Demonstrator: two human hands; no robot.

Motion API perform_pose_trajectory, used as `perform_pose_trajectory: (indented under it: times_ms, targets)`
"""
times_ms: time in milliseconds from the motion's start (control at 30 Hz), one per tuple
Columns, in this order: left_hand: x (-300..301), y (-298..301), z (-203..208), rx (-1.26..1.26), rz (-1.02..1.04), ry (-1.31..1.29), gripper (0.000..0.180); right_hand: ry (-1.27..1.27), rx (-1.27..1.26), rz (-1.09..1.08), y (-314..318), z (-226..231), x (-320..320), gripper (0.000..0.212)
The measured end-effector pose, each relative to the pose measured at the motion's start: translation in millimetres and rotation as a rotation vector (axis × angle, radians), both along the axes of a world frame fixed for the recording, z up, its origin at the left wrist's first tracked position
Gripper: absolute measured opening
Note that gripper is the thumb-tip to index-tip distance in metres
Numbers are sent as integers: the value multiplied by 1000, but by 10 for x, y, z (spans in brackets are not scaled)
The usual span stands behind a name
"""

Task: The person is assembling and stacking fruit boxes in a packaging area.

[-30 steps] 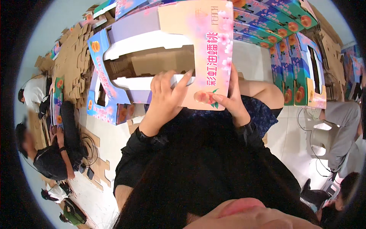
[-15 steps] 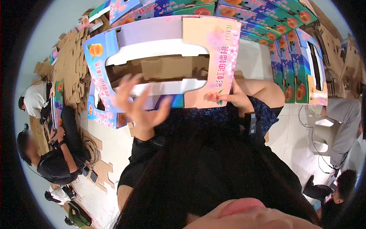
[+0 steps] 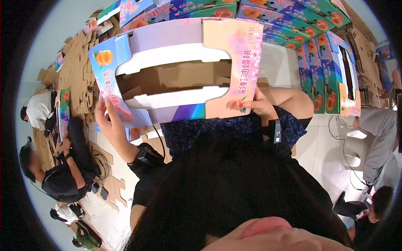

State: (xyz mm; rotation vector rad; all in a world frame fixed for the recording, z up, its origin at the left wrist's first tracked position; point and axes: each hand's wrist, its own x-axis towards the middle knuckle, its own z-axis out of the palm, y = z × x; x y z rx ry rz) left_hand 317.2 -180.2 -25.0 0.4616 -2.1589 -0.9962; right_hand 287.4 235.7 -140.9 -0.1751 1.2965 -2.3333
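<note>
I have the left hand (image 3: 109, 119) and right hand (image 3: 263, 108) well apart, each gripping one end of the colourful carton (image 3: 176, 52) beside the patterned clothing (image 3: 201, 129), its long opening facing me. Beyond, I see stacked boxes (image 3: 289, 21); leftward, piled flat cardboard (image 3: 77, 79).

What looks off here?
At left on the floor, black cable lies in loose loops near flat cardboard pieces: untidy. The box in the left hand and right hand shows no visible tears.
</note>
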Motion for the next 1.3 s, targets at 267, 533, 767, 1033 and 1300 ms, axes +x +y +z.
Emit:
perform_pose_trajectory:
  times_ms: [267, 533, 767, 1033, 1300]
  targets:
    - [-65, -67, 22, 389, 53, -151, 67, -28, -68, 86, 49, -136, -2, 103]
    - [39, -324, -177, 997, -106, 88, 68, 19, -62, 44, 44, -93, 15, 72]
    - [122, -373, -284, 909, -19, 73, 61, 49, -30, 29, 13, -58, 11, 74]
    - [57, -291, -243, 860, -13, 41, 60, -3, 80, 120, -45, 458, -101, 60]
    - [114, -154, -141, 823, -2, 185, 70, 108, -16, 175, 62, 741, -525, 62]
